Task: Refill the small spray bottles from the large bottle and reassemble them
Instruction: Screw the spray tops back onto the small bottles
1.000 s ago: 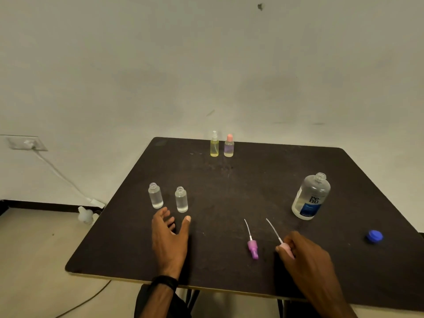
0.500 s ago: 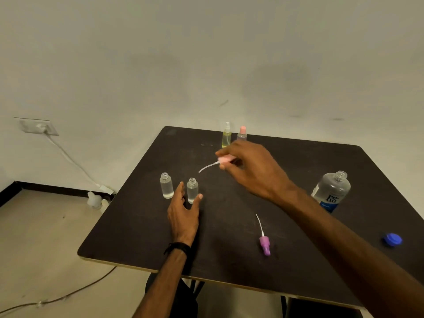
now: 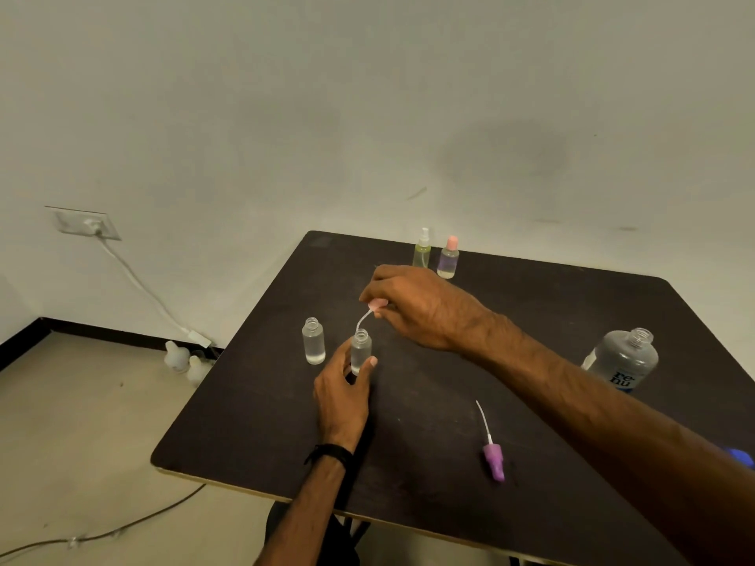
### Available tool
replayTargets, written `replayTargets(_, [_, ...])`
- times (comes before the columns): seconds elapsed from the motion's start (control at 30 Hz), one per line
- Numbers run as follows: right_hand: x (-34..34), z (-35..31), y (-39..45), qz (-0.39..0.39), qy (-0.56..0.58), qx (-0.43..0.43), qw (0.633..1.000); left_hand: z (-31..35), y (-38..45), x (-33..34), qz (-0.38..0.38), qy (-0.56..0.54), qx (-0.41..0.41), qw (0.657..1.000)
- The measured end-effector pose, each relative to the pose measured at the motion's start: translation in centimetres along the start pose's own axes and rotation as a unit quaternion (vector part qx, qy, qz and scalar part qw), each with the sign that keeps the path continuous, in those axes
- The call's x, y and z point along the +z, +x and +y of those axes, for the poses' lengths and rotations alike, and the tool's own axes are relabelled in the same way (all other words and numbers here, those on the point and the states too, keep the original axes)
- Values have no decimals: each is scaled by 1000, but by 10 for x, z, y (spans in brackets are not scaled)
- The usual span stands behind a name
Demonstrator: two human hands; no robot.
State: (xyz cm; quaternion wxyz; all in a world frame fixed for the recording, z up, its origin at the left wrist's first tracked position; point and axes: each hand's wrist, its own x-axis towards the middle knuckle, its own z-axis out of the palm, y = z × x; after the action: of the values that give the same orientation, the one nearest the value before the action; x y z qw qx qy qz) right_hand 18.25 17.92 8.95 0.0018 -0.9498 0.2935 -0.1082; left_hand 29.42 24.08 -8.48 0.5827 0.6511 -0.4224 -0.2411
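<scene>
Two small clear bottles stand uncapped on the dark table [image 3: 429, 475]. My left hand [image 3: 341, 396] grips the right small bottle [image 3: 361, 350] upright. The left small bottle [image 3: 313, 341] stands free beside it. Above them, my right hand [image 3: 416, 306] pinches a pink spray head [image 3: 376, 304], whose thin white tube curves down with its tip at the held bottle's mouth. A purple spray head [image 3: 493, 463] with its tube lies on the table nearer me. The large clear bottle [image 3: 623, 359] stands uncapped at the right.
Two assembled spray bottles, one yellowish [image 3: 422, 251] and one with a pink cap [image 3: 448, 259], stand at the table's far edge. A blue cap [image 3: 739, 457] lies at the right, partly hidden by my forearm. A wall socket [image 3: 88, 224] with a cable and white objects on the floor are at left.
My right hand picked the pink spray head off the table and carried it left over the small bottles. My left hand closed around the right small bottle.
</scene>
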Motion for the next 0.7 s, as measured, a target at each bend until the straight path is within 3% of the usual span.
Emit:
replayTargets(0.3, [-2, 0, -4, -26, -4, 1, 1000, -3, 0, 1, -6, 8, -12, 1000])
replayTargets(0.7, [38, -11, 35, -128, -15, 15, 992, -3, -1, -2, -15, -9, -12, 1000])
